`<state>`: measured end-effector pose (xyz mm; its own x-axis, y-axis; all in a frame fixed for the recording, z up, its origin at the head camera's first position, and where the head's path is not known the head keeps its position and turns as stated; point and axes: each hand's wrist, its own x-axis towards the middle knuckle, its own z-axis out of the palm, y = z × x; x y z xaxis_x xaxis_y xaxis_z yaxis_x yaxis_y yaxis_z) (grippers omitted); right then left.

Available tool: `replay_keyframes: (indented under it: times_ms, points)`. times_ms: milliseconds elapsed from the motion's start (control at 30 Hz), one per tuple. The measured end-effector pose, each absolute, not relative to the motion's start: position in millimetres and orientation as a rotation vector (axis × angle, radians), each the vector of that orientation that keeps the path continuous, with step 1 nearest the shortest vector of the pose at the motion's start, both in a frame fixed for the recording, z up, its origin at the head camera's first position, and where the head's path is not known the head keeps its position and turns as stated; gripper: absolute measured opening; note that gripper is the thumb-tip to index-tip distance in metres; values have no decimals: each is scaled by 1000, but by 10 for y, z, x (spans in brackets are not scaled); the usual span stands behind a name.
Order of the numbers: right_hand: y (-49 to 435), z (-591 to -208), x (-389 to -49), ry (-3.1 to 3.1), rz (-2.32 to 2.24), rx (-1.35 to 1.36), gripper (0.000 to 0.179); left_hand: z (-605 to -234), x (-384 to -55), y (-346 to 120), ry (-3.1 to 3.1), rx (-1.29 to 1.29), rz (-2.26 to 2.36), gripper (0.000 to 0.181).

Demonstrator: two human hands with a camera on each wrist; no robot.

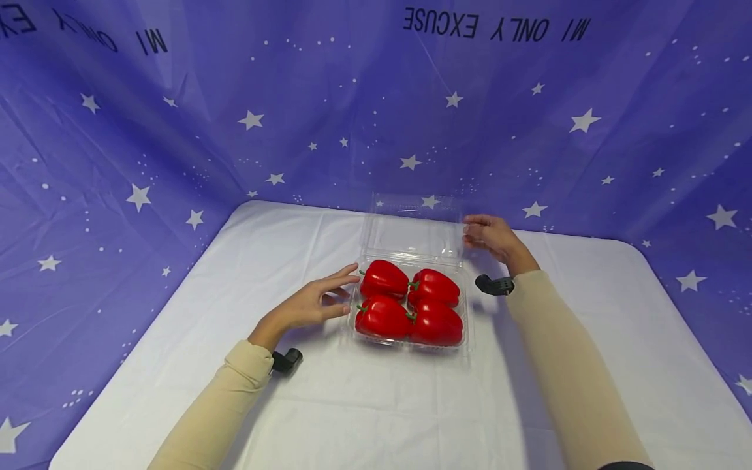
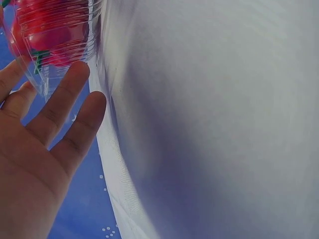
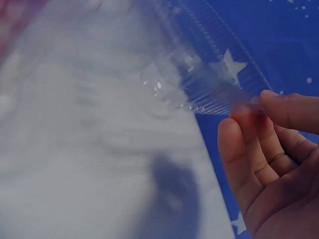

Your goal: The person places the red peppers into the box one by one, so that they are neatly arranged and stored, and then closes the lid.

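Note:
Several red bell peppers [image 1: 437,322] with green stems lie in two rows in a clear plastic clamshell box [image 1: 405,346]. Its transparent lid [image 1: 414,235] stands raised at the back, hinged to the base. My right hand [image 1: 492,236] pinches the lid's right edge between thumb and fingers; the right wrist view shows the ribbed lid edge [image 3: 219,107] in that pinch. At the box's left side is my left hand [image 1: 311,301], its fingers spread and loosely bent, fingertips right at the wall. In the left wrist view, its fingers [image 2: 82,122] reach toward the ribbed box wall [image 2: 75,47].
A white cloth [image 1: 329,411] covers the table under the box. Behind and at both sides hangs a blue-purple curtain [image 1: 352,98] with white stars and lettering. Each wrist carries a small black camera, such as the one [image 1: 288,361] by the left cuff.

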<state>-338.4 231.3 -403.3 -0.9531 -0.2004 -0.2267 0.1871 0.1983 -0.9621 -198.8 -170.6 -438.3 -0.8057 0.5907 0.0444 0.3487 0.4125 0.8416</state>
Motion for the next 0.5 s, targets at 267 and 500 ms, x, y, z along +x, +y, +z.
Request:
replay_keyframes:
  times_ms: [267,500]
  points:
    - [2302,-3908,-3403,2171,-1910,-55,33,-4370,-1985,-1713,2411,827,1332,62]
    - [2314,-3869,-3383,2192,-1916,-63,31,-4371,-1979,-1711,2416,832,1324,63]
